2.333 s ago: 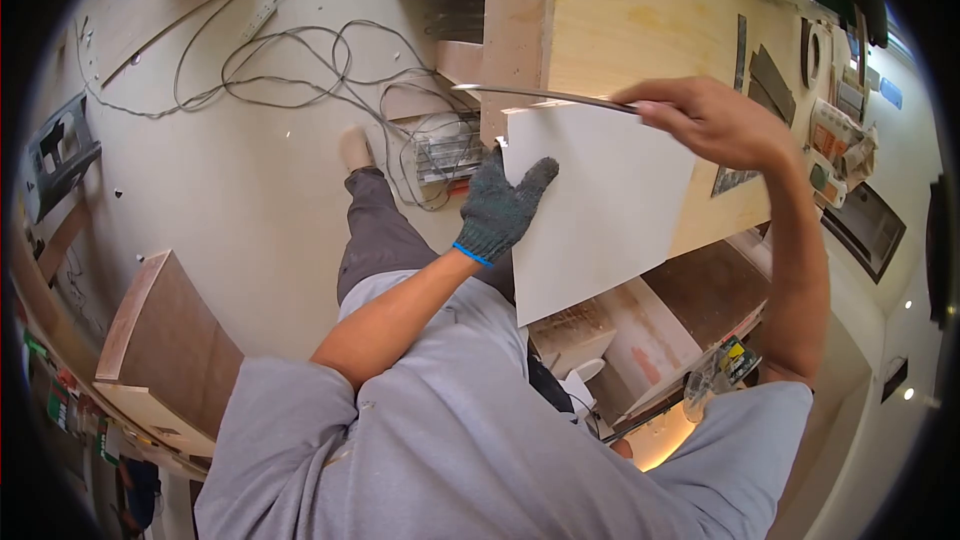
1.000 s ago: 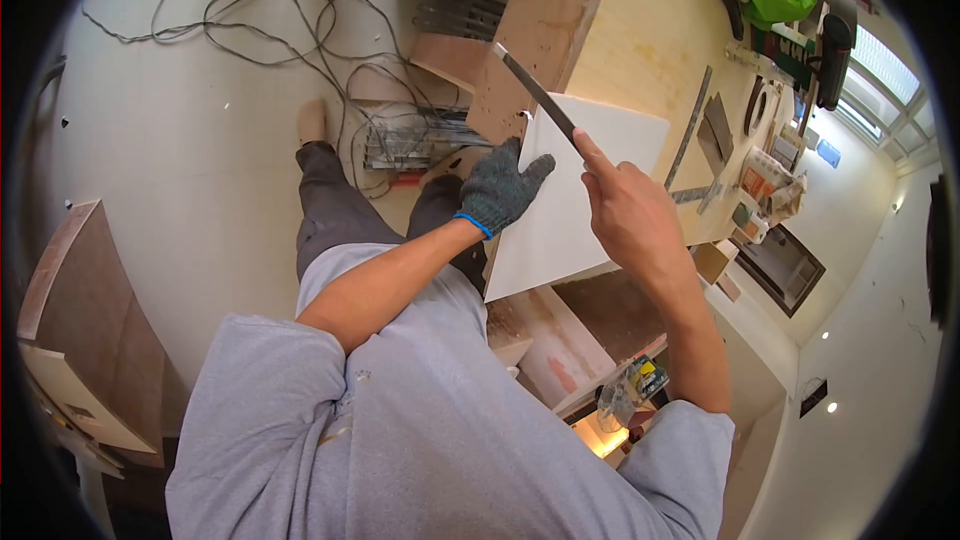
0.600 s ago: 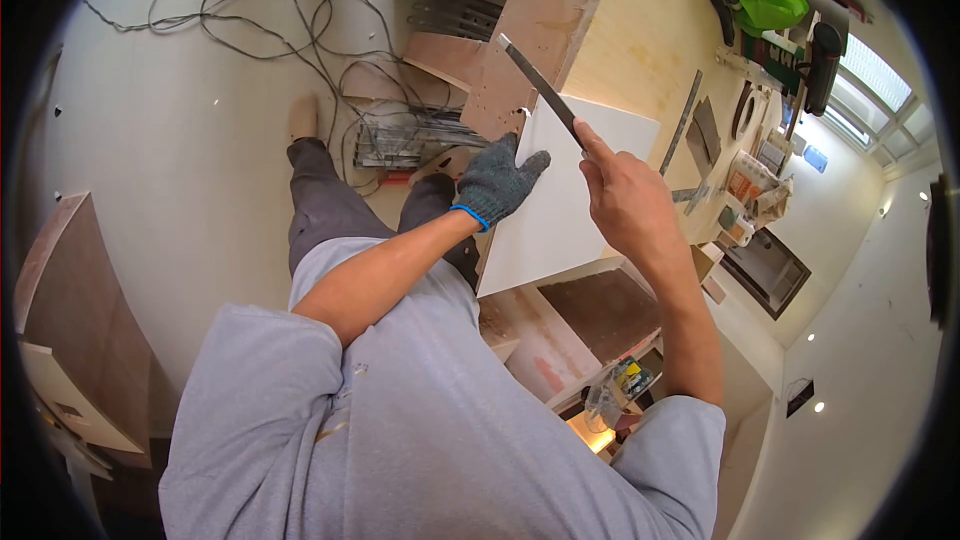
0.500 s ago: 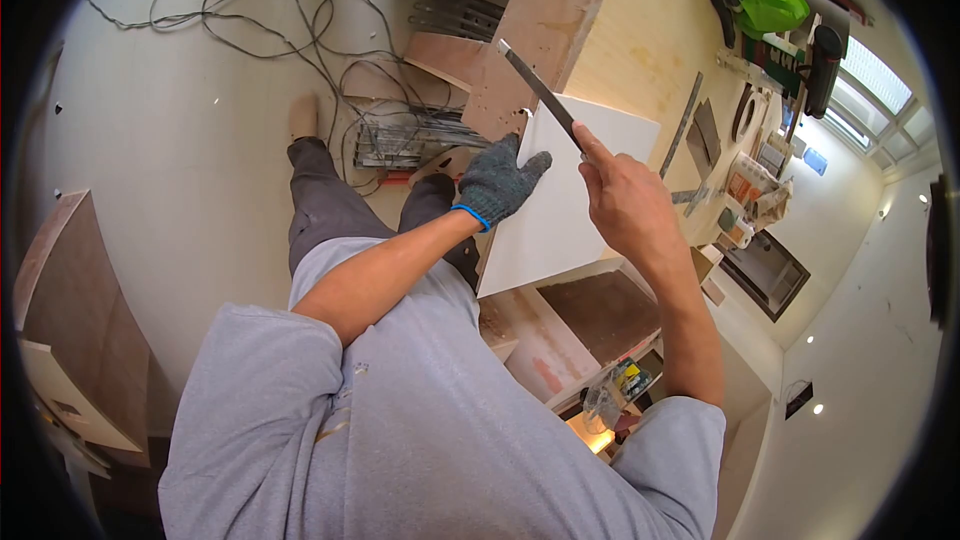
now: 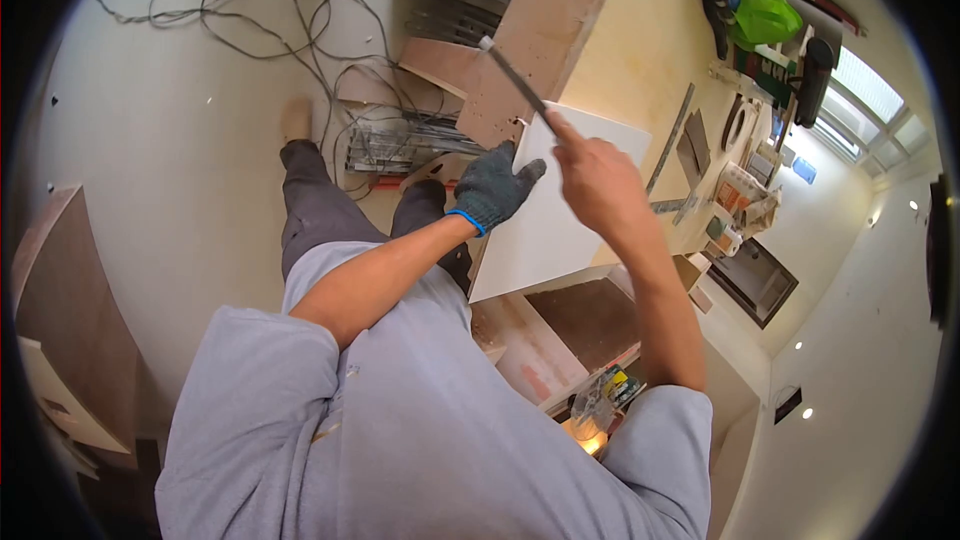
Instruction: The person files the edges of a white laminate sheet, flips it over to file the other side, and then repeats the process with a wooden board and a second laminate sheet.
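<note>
My left hand [image 5: 497, 186], in a dark grey knit glove with a blue cuff, is closed on the near edge of a white panel [image 5: 545, 230], thumb on its face. The panel lies tilted over the corner of a plywood workbench [image 5: 640, 50]. Bare, my right hand [image 5: 600, 180] wraps round one end of a long flat metal file [image 5: 520, 83]. The file slants up and left above the panel's far corner, its light tip over the bench's brown side board [image 5: 545, 25].
Tangled black cables [image 5: 290, 20] run over the floor at left, near stacked metal strips [image 5: 385, 145]. On the bench are a metal ruler [image 5: 671, 138] and a green bag [image 5: 765, 0]. Curved wood pieces [image 5: 75, 310] stand at far left; below the panel is a cabinet [image 5: 590, 325].
My right hand has moved left and slightly up, carrying the file the same way. My left hand keeps its hold on the panel. The view has shifted slightly.
</note>
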Tool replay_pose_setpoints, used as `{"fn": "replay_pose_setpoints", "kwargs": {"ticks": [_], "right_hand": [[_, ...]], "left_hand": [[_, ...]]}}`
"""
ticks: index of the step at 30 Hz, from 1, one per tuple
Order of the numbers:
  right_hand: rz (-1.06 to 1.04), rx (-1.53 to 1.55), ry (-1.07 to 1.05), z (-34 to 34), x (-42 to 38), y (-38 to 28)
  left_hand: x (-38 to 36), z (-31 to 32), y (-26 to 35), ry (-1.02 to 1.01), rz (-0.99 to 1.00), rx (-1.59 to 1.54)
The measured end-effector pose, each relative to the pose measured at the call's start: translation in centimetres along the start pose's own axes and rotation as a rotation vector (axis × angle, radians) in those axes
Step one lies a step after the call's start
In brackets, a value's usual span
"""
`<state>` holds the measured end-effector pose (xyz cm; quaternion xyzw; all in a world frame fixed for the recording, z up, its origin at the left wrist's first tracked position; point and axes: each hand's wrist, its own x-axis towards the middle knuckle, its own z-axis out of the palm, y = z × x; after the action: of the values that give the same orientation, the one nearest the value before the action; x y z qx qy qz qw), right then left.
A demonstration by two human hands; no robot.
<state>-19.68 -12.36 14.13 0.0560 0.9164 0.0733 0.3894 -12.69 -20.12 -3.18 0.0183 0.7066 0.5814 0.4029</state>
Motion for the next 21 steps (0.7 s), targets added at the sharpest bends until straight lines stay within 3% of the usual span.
{"fn": "replay_pose_setpoints", "kwargs": {"ticks": [6,9,21], "right_hand": [[0.025,-0.028,-0.024,-1.8,-2.5,0.4],[0.059,-0.048,-0.054,-1.7,-2.5,0.1],[0.059,-0.066,-0.037,-0.3,-1.7,-0.4]], "left_hand": [[-0.8,0.0,0.7,0.05,-0.006,-0.027],[-0.4,0.8,-0.3,0.097,0.09,-0.004],[-0.3,0.1,0.4,0.045,0.025,-0.021]]}}
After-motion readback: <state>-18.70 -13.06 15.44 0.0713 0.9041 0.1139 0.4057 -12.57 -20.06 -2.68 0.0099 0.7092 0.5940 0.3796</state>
